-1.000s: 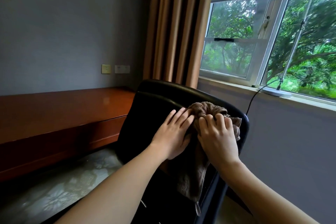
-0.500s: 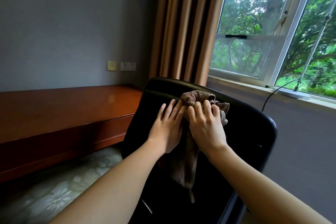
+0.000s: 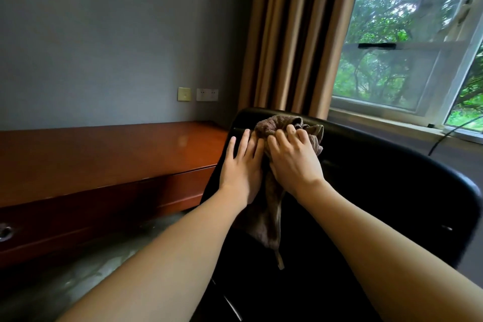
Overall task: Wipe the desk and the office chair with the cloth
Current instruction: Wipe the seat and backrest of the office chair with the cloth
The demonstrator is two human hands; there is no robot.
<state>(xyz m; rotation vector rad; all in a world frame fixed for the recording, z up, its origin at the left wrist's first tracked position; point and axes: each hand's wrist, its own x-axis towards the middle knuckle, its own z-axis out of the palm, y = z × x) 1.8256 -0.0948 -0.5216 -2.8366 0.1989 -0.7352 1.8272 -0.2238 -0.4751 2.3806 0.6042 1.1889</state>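
A brown cloth (image 3: 271,206) is bunched against the upper left part of the black office chair's backrest (image 3: 386,191), with a loose tail hanging down. My right hand (image 3: 294,159) has its fingers curled into the bunched top of the cloth and presses it on the backrest. Just to its left, my left hand (image 3: 241,167) lies flat with straight fingers, partly on the cloth's edge and partly on the chair's left side. The reddish wooden desk (image 3: 104,154) runs along the grey wall to the left of the chair.
A tan curtain (image 3: 295,34) hangs behind the chair. To the right is a window (image 3: 407,47) with a sill and a dark cable (image 3: 444,136) running down the wall. Wall sockets (image 3: 206,94) sit above the desk. Patterned floor (image 3: 91,269) lies below the desk.
Both hands and the cloth have slid leftward along the top of the backrest, from near its right corner to its left part. My view has turned so more of the backrest shows.
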